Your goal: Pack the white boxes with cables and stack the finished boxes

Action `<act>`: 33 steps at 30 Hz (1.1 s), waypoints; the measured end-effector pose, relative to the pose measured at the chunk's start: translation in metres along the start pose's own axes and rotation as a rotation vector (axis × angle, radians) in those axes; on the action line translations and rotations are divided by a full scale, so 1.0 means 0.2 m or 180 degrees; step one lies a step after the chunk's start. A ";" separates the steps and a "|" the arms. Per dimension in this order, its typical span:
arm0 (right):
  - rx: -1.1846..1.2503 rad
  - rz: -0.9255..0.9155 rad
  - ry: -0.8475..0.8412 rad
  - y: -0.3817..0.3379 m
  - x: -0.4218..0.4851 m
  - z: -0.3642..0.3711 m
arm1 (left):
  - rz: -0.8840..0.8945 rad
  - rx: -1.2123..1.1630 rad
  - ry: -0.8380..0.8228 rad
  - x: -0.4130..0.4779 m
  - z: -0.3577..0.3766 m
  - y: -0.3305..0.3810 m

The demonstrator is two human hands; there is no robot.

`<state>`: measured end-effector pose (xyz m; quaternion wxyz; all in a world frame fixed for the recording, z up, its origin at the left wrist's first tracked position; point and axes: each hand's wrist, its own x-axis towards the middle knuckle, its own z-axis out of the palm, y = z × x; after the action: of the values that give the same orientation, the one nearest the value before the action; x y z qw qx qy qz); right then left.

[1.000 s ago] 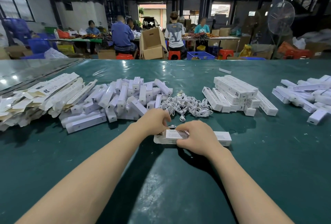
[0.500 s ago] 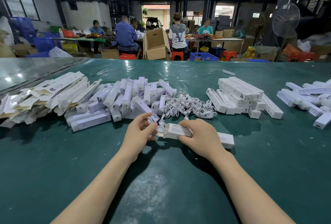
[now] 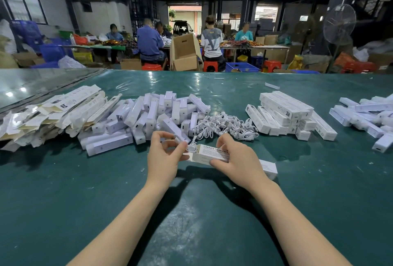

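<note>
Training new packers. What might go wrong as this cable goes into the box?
The cable pinched by the left hand is a loose coil at the open end of the box that the right hand grips; a loop may catch outside. The cable pile lies close behind, so another strand might drag along.

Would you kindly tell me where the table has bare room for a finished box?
Free: the green table right of the right hand, nearer than the stacked boxes; also left of the left hand. Crowded: around the cable heap and loose boxes.
</note>
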<state>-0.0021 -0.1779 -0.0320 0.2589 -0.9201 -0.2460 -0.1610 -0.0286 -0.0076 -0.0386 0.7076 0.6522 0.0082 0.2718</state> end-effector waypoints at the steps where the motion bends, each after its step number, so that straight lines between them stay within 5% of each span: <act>1: 0.0004 -0.0006 -0.0003 0.00 0.00 0.00 | 0.0013 0.0077 -0.0068 0.00 0.00 0.00; 16: -0.0210 -0.0065 -0.0227 0.01 -0.01 0.04 | -0.0087 0.1363 -0.1357 0.02 -0.09 -0.01; 24: -0.0141 -0.0048 -0.0167 0.01 -0.01 0.02 | 0.0094 0.1585 -0.1076 0.03 -0.10 0.00; 33: 0.0015 -0.0021 -0.0126 0.01 0.00 0.00 | -0.0356 -0.0129 -0.0164 0.02 -0.06 0.03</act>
<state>-0.0022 -0.1801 -0.0322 0.2556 -0.9217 -0.2544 -0.1431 -0.0311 0.0050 -0.0335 0.7347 0.6430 0.0210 0.2151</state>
